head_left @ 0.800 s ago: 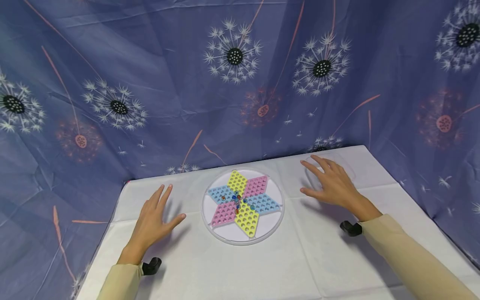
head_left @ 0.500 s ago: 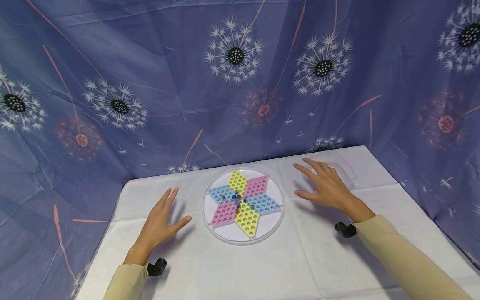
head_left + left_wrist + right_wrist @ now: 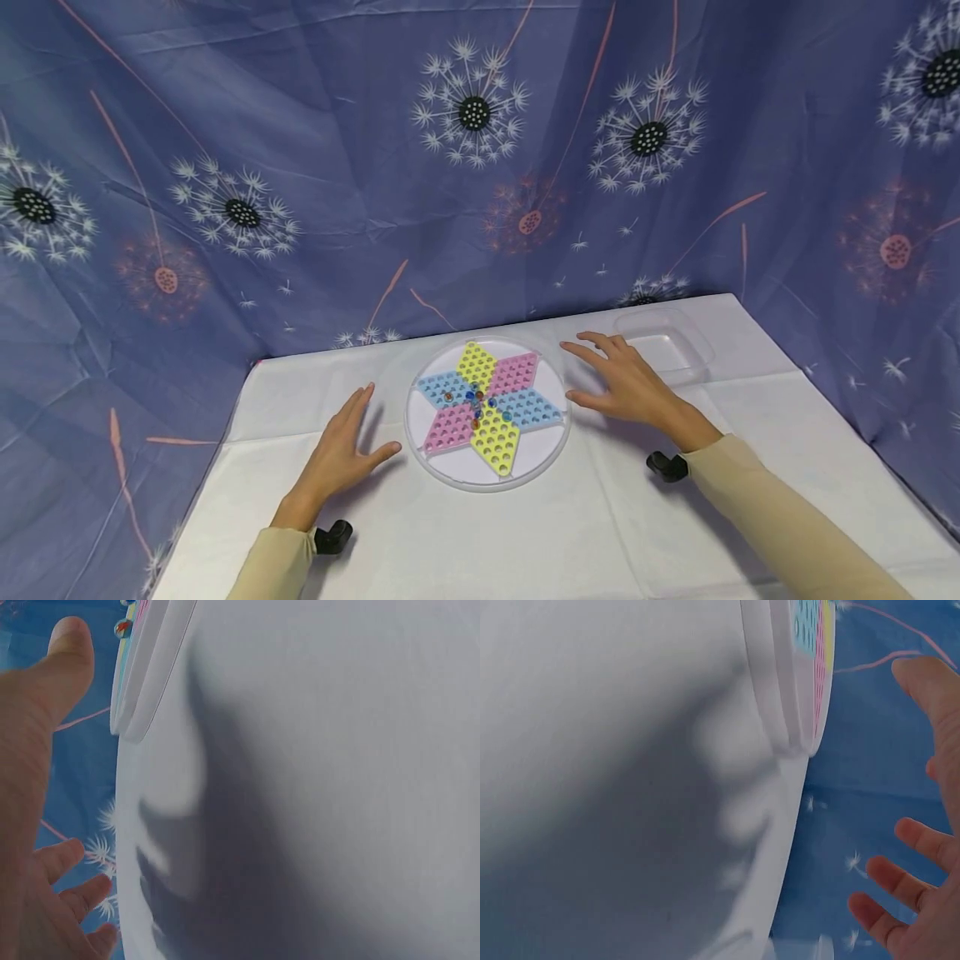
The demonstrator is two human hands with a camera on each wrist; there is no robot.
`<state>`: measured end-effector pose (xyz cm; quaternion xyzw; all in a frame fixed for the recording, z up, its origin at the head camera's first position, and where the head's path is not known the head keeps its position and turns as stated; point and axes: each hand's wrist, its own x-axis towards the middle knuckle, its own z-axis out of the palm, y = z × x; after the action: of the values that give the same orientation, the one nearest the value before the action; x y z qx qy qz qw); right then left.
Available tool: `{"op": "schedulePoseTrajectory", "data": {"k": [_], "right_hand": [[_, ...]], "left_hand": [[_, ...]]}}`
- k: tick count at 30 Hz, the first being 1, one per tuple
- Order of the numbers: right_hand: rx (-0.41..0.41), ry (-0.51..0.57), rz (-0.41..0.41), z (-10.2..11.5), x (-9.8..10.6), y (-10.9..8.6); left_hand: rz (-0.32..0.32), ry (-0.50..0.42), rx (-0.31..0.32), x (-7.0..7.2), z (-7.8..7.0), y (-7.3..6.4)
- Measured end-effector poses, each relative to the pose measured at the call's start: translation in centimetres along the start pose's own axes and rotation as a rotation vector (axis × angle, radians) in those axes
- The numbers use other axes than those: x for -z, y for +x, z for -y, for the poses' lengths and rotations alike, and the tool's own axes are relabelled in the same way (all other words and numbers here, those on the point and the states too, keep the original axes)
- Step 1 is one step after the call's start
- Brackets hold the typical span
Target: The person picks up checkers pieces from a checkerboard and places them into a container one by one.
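Note:
A round white Chinese checkers board [image 3: 536,450] lies mid-table, its star made of yellow, pink and blue points full of small holes. Several glass marbles [image 3: 478,398] cluster around the star's centre, and one sits off on the left blue point. To the board's left my left hand [image 3: 337,458] hovers over the cloth, fingers extended and thumb spread, holding nothing. On the other side my right hand [image 3: 626,383] is raised near the board's right rim, fingers loosely bent and nothing in them. Both wrist views show the hands apart from the board's edge.
A clear plastic tub [image 3: 686,371] stands at the back right, behind my right hand. White cloth covers the table [image 3: 450,542]. A blue dandelion-print curtain [image 3: 337,167] hangs along the back and sides.
Both hands have moved inward toward the board, the right one going left and slightly down, the left one going right. More of the clear tub shows now. Board and marbles stay put.

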<state>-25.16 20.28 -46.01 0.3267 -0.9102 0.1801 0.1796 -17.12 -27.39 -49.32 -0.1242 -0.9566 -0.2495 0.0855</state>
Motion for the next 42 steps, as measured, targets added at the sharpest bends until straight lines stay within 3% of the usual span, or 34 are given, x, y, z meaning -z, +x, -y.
{"op": "schedulePoseTrajectory", "data": {"k": [6, 13, 19, 25, 30, 42], "right_hand": [[-0.018, 0.089, 0.067, 1.4, -1.4, 0.9], [-0.043, 0.258, 0.149, 3.4, -3.0, 2.6], [-0.046, 0.387, 0.207, 4.7, -4.5, 3.9], [-0.024, 0.434, 0.251, 5.4, -5.8, 4.4], [-0.061, 0.451, 0.281, 5.9, -6.3, 4.4], [-0.091, 0.458, 0.273, 6.1, -7.2, 4.1]], "left_hand": [[0.008, -0.042, -0.013, -1.0, -0.4, 0.3], [0.071, -0.107, 0.032, -1.8, -0.9, 0.9], [0.101, -0.098, 0.046, -2.4, -0.9, 1.1], [0.125, -0.091, 0.04, -2.6, -1.4, 1.4], [0.134, -0.095, 0.035, -2.8, -1.5, 1.5], [0.134, -0.046, 0.006, -3.4, -1.1, 1.4]]}}
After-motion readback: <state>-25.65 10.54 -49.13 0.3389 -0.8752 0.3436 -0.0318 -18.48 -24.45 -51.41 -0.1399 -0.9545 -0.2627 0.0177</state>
